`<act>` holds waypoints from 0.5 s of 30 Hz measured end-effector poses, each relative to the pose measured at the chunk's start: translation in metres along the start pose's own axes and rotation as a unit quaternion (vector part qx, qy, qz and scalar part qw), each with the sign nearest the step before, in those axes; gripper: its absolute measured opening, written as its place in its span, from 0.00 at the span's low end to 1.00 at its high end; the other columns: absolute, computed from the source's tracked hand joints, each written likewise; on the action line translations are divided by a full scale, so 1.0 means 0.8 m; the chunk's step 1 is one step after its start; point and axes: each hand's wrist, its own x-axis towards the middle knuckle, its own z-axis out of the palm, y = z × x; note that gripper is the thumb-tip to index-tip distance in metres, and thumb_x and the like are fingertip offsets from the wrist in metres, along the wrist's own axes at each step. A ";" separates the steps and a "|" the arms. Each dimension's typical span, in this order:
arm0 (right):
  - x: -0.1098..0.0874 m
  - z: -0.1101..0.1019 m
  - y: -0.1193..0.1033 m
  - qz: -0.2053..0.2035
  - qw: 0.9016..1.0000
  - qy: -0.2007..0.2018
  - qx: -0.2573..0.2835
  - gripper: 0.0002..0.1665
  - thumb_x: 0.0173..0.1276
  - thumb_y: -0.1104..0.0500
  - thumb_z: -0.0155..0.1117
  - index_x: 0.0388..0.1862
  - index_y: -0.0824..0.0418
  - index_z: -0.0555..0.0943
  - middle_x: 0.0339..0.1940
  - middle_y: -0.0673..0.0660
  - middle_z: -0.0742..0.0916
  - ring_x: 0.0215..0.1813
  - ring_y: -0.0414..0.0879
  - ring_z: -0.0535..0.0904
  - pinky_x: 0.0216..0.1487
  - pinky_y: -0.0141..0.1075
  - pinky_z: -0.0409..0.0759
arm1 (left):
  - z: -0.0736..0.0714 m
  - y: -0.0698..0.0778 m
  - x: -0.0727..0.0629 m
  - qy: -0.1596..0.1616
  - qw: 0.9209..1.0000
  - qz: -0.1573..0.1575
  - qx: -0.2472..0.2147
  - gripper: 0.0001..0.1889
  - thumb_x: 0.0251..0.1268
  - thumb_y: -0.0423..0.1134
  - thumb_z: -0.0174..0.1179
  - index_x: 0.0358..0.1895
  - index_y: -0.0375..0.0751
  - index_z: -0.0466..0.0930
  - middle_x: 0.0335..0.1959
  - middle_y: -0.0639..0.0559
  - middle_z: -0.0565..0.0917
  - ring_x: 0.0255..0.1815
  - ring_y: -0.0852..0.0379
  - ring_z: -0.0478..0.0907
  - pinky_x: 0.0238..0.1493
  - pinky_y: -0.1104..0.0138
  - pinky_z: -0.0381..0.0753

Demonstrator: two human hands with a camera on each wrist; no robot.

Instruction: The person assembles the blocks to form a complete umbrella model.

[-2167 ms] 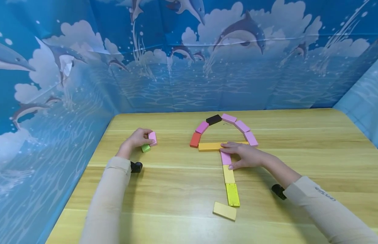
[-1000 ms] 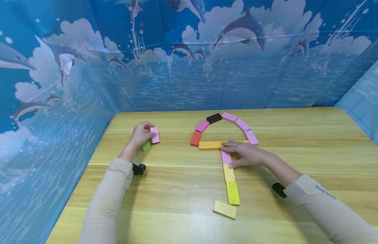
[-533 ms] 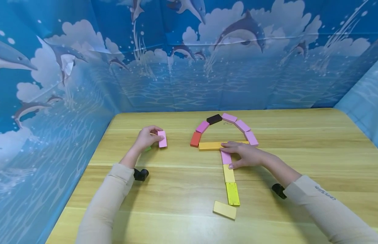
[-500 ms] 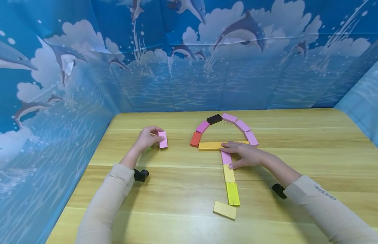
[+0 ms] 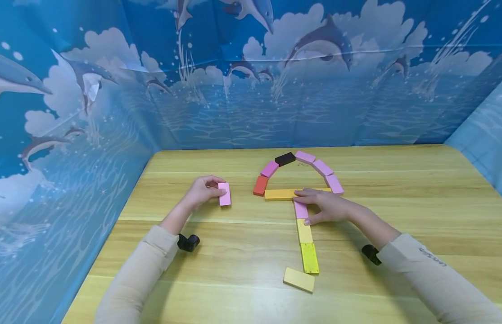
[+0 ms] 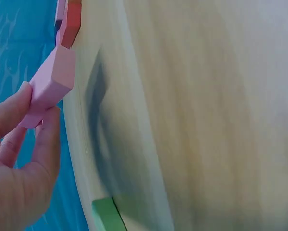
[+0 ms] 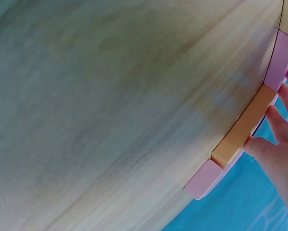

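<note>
My left hand [image 5: 202, 193] pinches a pink block [image 5: 224, 194] between thumb and fingers. In the left wrist view this pink block [image 6: 55, 79] is held up off the table, its shadow apart from it. A green block [image 6: 107, 215] lies below that hand, hidden in the head view. My right hand [image 5: 329, 204] rests spread over a row of flat blocks. Its fingertips touch the long orange block [image 5: 279, 195], and its thumb is at the join of a pink block [image 5: 300, 209] and a pale yellow block [image 5: 305, 233].
Above the orange row curves an arch of a red block [image 5: 260, 186], a black block [image 5: 285, 159] and several pink ones. A yellow-green block [image 5: 309, 258] ends the stem; a cream block [image 5: 298, 280] lies slanted by it. A blue dolphin-print sheet [image 5: 251, 117] borders the table.
The left hand has picked up the pink block from beside the green block and carried it to the right and slightly nearer. My right hand has stayed in place.
</note>
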 end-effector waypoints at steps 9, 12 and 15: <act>0.001 0.001 -0.001 -0.005 1.000 0.000 -0.001 0.41 0.60 0.50 0.67 0.67 0.67 0.66 0.69 0.66 0.66 0.70 0.65 0.54 0.65 0.56 0.57 | 0.026 0.002 -0.017 -0.052 0.998 -0.015 -0.022 0.19 0.56 0.24 0.62 0.53 0.26 0.75 0.37 0.43 0.75 0.35 0.55 0.75 0.43 0.63 0.80; 0.000 0.000 -0.002 -0.004 1.000 0.000 -0.001 0.40 0.60 0.50 0.67 0.67 0.67 0.66 0.69 0.66 0.65 0.70 0.65 0.54 0.65 0.56 0.56 | 0.037 0.004 -0.022 -0.064 0.998 -0.008 -0.001 0.19 0.56 0.25 0.63 0.52 0.28 0.76 0.37 0.44 0.75 0.35 0.56 0.75 0.42 0.63 0.80; 0.000 0.000 -0.003 -0.003 1.000 0.000 -0.002 0.40 0.60 0.51 0.67 0.67 0.67 0.66 0.69 0.66 0.65 0.70 0.65 0.54 0.65 0.56 0.57 | 0.046 0.004 -0.027 -0.079 0.997 -0.003 -0.001 0.18 0.56 0.25 0.62 0.51 0.27 0.76 0.36 0.43 0.75 0.35 0.56 0.75 0.41 0.64 0.80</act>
